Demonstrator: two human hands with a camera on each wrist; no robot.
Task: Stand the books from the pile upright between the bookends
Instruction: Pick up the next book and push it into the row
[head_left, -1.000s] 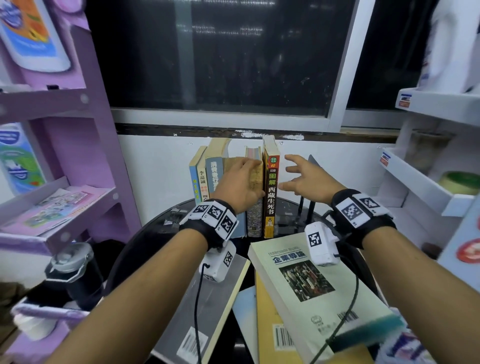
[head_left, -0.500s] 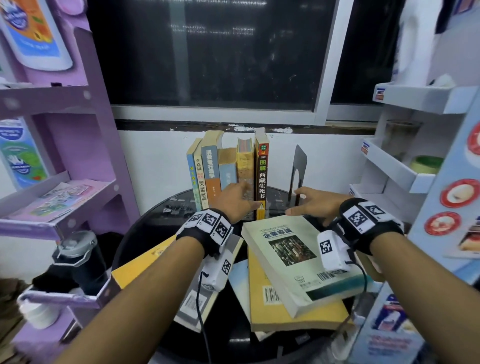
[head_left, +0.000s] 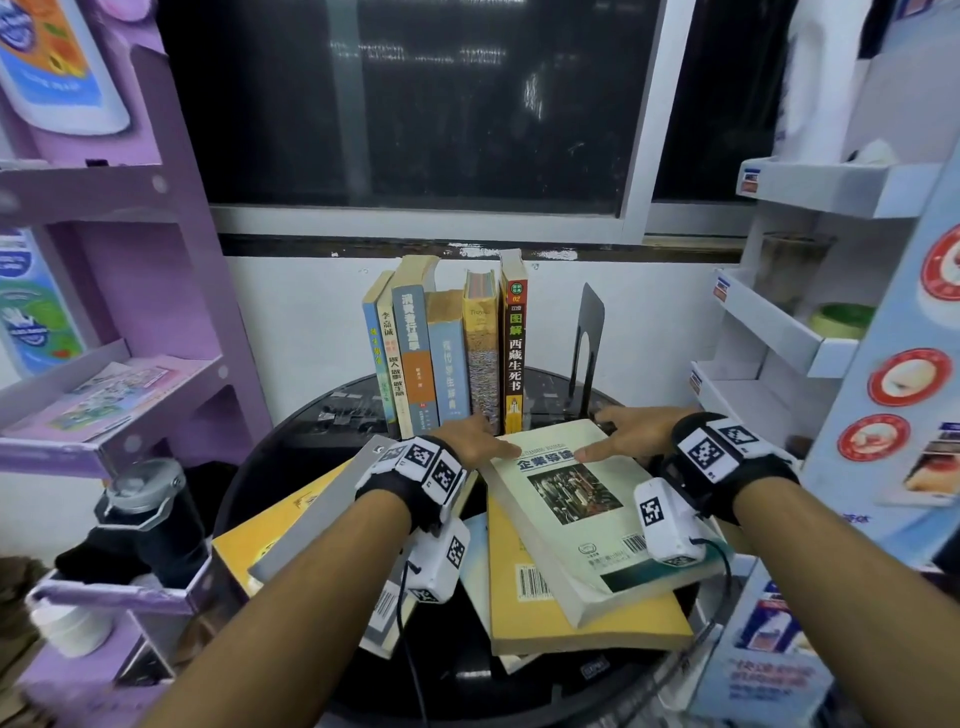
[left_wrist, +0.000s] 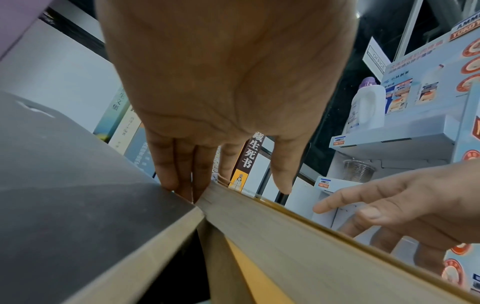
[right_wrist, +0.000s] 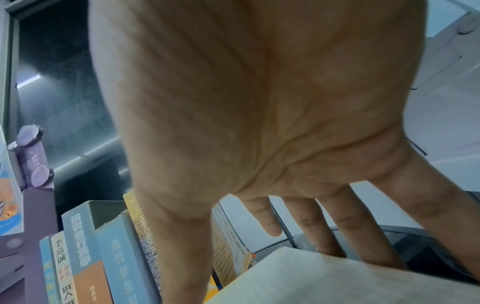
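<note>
Books (head_left: 582, 514) piled; both hands (head_left: 480, 439) apparently touching (top one).

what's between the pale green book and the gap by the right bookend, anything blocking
Nothing visible. The gap between the red-spined book and the right bookend is open, straight behind the pale green book, which both hands already touch at its far edge.

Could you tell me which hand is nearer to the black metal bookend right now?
Right. The right hand lies at the pale green book's far corner, just below the bookend; the left hand sits past the standing books.
</note>
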